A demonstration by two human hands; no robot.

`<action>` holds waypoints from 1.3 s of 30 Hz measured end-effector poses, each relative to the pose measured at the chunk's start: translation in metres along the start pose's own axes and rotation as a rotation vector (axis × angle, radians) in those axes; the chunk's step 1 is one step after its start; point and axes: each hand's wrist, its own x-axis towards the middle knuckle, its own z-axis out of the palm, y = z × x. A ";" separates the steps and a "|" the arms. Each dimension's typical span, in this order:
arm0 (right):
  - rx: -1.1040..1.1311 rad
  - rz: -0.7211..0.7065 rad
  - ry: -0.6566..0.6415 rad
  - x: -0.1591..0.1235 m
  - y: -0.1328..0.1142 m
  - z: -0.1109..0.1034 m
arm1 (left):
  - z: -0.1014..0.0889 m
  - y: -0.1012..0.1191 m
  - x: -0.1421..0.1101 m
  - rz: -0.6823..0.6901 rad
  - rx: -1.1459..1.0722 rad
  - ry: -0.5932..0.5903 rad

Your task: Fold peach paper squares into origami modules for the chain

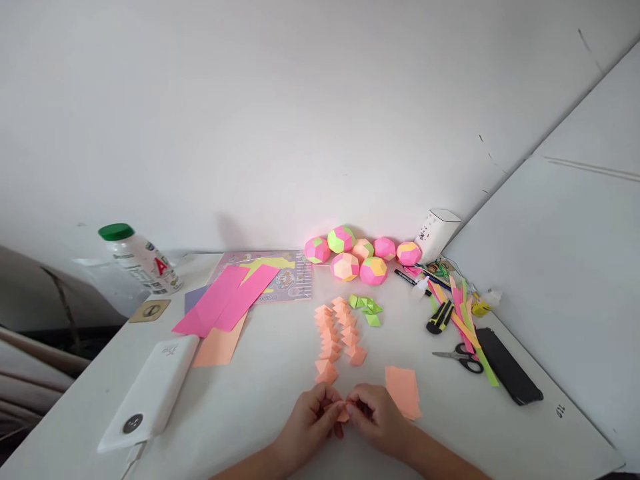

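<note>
Near the front of the table, my left hand [313, 423] and my right hand [377, 417] meet around a small piece of peach paper [343, 416]. Both are closed on it in a pinch, and the fingers cover most of its shape. Just beyond them, folded peach paper units [327, 343] lie in two rows. Some folded green paper units [373, 320] rest past the right-hand row. To the right of my right hand is a stack of peach paper squares [403, 390].
Several paper balls [345, 267] sit by the wall. At right lie scissors [465, 358], a cutter [440, 317], paper strips [465, 310] and a black case [507, 367]. At left are pink sheets [215, 300], a white power bank [153, 390] and a bottle [143, 260].
</note>
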 end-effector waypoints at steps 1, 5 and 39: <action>-0.006 -0.006 0.005 0.000 0.001 0.000 | 0.000 0.000 0.001 0.001 -0.002 -0.003; 0.014 -0.006 0.021 0.002 0.002 0.002 | -0.002 0.000 0.002 0.003 0.017 -0.030; 0.574 0.135 0.102 0.020 0.004 -0.004 | 0.026 0.005 0.013 0.109 0.032 0.319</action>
